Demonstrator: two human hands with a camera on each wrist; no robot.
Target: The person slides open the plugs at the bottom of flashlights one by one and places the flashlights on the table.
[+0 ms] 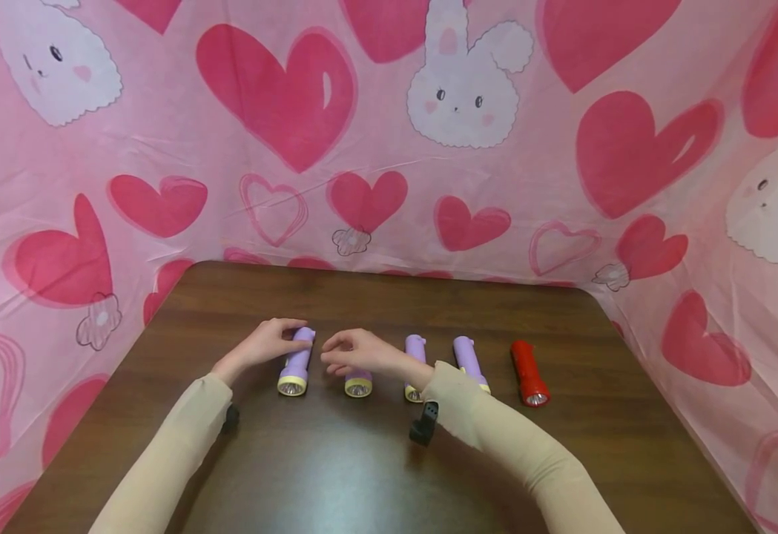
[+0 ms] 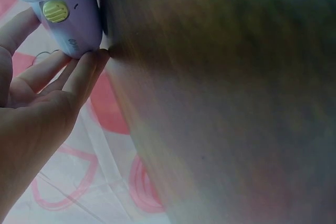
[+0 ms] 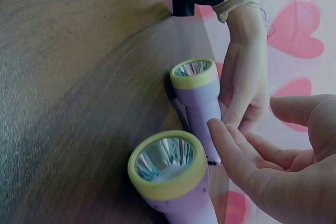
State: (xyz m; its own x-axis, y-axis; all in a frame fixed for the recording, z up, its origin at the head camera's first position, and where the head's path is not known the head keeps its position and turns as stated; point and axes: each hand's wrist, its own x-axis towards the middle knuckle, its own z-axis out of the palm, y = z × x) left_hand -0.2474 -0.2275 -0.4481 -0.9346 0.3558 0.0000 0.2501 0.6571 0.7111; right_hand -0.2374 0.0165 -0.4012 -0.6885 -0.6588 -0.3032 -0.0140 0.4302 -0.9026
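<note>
At the left end of a row lies a purple flashlight (image 1: 297, 363) with a yellow rim, its lens toward me. My left hand (image 1: 263, 345) holds it near the tail, thumb on one side and fingers at the end; the left wrist view shows its yellow switch (image 2: 55, 11). Just to its right, a second purple flashlight (image 1: 358, 386) is partly hidden under my right hand (image 1: 362, 351). That hand hovers with fingers loosely bent and apart, nothing between them. In the right wrist view the second flashlight's lens (image 3: 165, 162) is close below the fingers.
Further right lie two more purple flashlights (image 1: 415, 347) (image 1: 467, 354), partly covered by the right sleeve, and a red flashlight (image 1: 527, 369). All rest on a brown wooden table (image 1: 335, 475). A pink cloth with hearts and rabbits (image 1: 375, 156) hangs behind and at both sides.
</note>
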